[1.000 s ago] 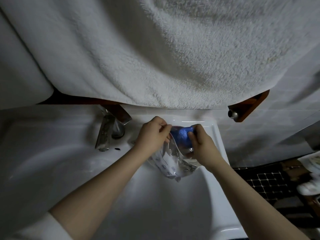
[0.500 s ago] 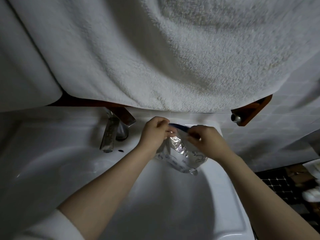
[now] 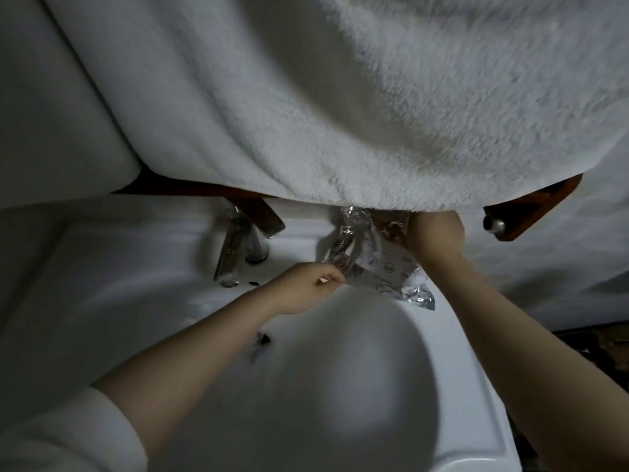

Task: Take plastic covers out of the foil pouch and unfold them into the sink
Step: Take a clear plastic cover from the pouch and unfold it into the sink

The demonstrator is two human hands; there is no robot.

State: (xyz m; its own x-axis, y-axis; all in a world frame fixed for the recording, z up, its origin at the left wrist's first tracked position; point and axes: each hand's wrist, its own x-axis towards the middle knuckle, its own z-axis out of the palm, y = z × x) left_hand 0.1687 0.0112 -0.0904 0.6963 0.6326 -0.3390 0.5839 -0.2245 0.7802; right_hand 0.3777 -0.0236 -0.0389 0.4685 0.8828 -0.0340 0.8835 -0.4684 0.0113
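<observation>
A crinkled silver foil pouch [image 3: 381, 267] with printed symbols hangs over the back rim of the white sink [image 3: 476, 386]. My right hand [image 3: 437, 233] holds the pouch's upper end just below the towel's edge, and its fingers are hidden behind the foil. My left hand [image 3: 306, 286] pinches the pouch's lower left edge with curled fingers. No blue plastic cover shows; the pouch's mouth is hidden under the towel.
A thick white towel [image 3: 374, 107] hangs low over the sink's back and blocks the view above my hands. A chrome faucet [image 3: 235, 253] stands left of the pouch. A wooden shelf bracket [image 3: 531, 209] juts out on the right. Dark specks [image 3: 262, 340] lie in the basin.
My right hand has lifted the pouch's top up to the towel's edge. My left hand has dropped to the pouch's lower left edge. The blue cover seen earlier is out of sight.
</observation>
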